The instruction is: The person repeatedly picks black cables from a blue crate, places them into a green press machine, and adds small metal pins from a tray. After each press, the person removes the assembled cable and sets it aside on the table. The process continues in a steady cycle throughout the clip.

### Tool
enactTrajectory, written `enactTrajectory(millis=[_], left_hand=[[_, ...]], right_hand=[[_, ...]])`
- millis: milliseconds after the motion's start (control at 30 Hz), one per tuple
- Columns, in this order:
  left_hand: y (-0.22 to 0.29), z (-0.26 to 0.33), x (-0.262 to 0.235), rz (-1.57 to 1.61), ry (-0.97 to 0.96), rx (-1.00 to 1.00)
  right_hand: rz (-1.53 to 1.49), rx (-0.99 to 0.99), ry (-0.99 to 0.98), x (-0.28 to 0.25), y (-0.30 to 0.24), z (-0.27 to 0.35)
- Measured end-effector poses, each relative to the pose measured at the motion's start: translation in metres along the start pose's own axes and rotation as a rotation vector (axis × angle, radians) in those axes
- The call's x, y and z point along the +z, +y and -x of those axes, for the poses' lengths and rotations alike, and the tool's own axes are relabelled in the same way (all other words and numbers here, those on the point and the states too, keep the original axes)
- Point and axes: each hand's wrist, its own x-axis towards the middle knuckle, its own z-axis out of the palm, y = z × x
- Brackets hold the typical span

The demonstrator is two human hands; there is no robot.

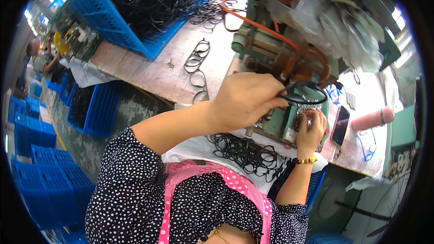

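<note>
Head view: left hand (247,102) pinches one end of a black glasses frame (298,99) at the machine (262,47). Right hand (312,132) curls over small silvery parts (310,120); whether it grips any cannot be told. Loose pinch could drop the frame; finger drag could scatter parts.

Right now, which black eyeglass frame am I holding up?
The black eyeglass frame pinched in your left hand; the others lie on the table or in heaps.
</note>
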Motion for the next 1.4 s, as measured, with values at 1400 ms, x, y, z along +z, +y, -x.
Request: enactTrajectory(millis=[1400], left_hand=[[-0.027, 0.065, -0.057, 0.19, 0.297, -0.716]], right_hand=[[-0.367, 0.072, 0.186, -0.009, -0.001, 0.015]])
